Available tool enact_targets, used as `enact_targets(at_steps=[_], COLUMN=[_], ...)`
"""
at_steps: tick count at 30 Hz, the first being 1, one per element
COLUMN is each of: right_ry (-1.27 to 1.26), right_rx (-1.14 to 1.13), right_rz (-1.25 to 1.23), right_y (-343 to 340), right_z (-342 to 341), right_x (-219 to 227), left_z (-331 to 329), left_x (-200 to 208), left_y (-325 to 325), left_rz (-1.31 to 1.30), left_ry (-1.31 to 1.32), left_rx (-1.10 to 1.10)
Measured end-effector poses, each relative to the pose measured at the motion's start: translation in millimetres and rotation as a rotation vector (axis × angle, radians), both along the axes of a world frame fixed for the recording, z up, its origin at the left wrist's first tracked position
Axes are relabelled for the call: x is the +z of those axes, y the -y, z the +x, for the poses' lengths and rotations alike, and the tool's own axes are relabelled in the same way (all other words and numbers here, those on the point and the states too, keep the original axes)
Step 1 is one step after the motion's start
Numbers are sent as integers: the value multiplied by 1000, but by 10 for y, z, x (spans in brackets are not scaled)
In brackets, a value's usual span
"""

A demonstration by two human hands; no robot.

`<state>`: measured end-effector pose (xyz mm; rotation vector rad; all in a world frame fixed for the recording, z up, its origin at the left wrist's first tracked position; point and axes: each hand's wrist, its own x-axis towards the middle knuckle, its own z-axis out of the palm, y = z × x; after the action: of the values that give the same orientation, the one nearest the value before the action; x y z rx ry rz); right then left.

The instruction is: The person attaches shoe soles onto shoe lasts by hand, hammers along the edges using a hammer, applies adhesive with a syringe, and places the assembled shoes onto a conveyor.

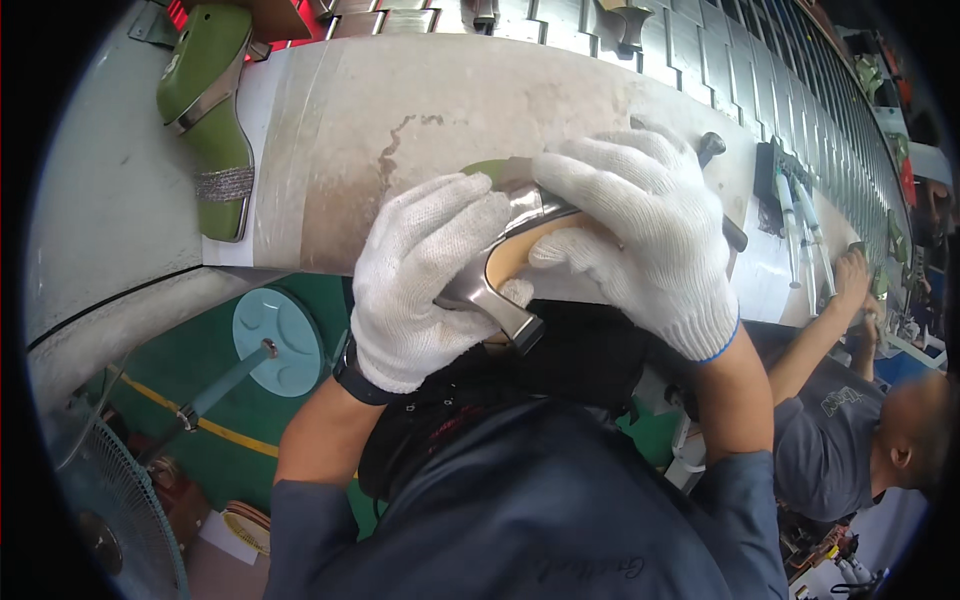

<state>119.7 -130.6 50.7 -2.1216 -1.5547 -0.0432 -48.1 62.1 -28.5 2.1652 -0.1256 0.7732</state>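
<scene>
Both my hands wear white knit gloves and hold one high-heeled sandal over the near edge of the bench. It has a tan sole, a shiny metallic heel with a dark tip, and green shoe last showing at its far end. My left hand wraps the heel end, its fingers over the metallic side. Gripping the front part, my right hand has its thumb against the tan sole. Beside the right hand lies a dark metal tool, partly hidden by the glove.
Another sandal on a green last rests at the far left of the bench. Beyond runs a slatted metal conveyor. Slender syringes stand at right, near a co-worker. Below left are a blue round-based stand and a fan.
</scene>
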Motion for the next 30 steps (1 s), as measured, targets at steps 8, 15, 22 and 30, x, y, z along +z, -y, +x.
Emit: enact_targets(at_steps=[8, 15, 22, 30], right_ry=[37, 55, -149, -429], right_rx=[17, 37, -18, -215], right_rz=[-11, -55, -150, -459], right_y=[-33, -58, -172, -434], right_z=[9, -28, -41, -113], right_x=[-36, 36, 229, 437], left_z=[24, -20, 41, -11], left_x=[-52, -98, -202, -265], left_y=[26, -6, 51, 73], left_rz=[-12, 63, 41, 91], left_ry=[35, 30, 129, 151], left_rx=[47, 6, 29, 52])
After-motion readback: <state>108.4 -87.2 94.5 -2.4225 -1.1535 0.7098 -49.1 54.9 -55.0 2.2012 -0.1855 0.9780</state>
